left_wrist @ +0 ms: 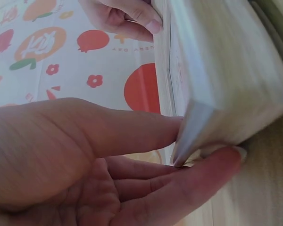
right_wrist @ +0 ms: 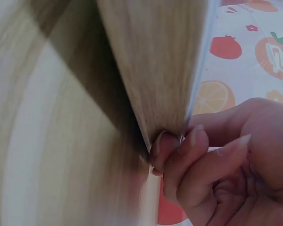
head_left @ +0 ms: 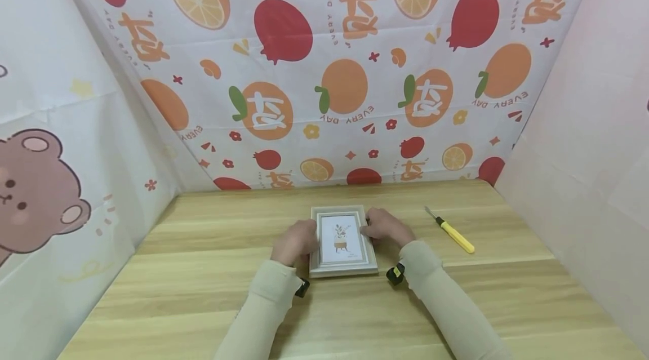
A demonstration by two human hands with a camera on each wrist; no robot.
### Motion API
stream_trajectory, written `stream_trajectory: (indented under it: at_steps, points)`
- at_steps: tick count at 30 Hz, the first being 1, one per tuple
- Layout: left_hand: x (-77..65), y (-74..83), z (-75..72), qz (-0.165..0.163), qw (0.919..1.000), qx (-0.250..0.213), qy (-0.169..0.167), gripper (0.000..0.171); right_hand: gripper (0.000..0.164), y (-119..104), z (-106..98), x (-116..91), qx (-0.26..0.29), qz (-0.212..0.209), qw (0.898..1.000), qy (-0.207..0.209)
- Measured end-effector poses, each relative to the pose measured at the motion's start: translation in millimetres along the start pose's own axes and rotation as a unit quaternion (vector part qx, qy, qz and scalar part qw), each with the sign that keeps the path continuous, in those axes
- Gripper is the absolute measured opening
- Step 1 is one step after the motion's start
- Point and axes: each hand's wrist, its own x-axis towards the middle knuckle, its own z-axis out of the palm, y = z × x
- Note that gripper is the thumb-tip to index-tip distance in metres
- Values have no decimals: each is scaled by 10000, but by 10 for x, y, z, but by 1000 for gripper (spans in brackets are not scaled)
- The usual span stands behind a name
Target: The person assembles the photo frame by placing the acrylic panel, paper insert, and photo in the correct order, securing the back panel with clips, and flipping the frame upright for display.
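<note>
A picture frame [head_left: 314,247] with a pale border and a potted-plant print lies face up over the wooden table, near its middle. My left hand [head_left: 296,240] grips its left side; in the left wrist view the thumb lies on the front edge and fingers [left_wrist: 198,183] reach under the frame's side [left_wrist: 245,70]. My right hand [head_left: 387,226] pinches the opposite side, thumb on the front. In the right wrist view, curled fingers [right_wrist: 193,160] hold the frame's wood-toned edge [right_wrist: 155,61], and a dark shadow runs beside it on the table.
A screwdriver [head_left: 456,237] with a yellow and black handle lies on the table [head_left: 203,292] to the right of the frame. Behind the table hangs a fruit-printed cloth [head_left: 304,89]. Pale cloths stand at both sides, the left cloth [head_left: 116,151] printed with a bear.
</note>
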Motion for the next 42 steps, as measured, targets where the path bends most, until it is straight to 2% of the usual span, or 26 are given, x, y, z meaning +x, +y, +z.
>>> stream_trajectory:
  at_steps: [5, 10, 17, 34, 42]
  points:
    - [-3, -19, 52, -122, 9999, 64, 41, 7, 23, 15, 55, -7, -58, -79, 9999, -36]
    - [13, -16, 54, -107, 9999, 21, 131, 8, 23, 7, 62, 16, -31, 15, 10000, -47]
    - [3, -9, 79, -131, 9999, 28, 45, 9, 16, 4, 78, 6, 6, 131, 9998, -133]
    - [-14, -12, 85, -159, 9998, 46, 75, 10, 14, -6, 111, -13, 136, 280, 9993, -219]
    - [-2, 0, 44, -101, 9999, -25, 104, 12, 14, -19, 72, 8, -59, 222, 9997, -123]
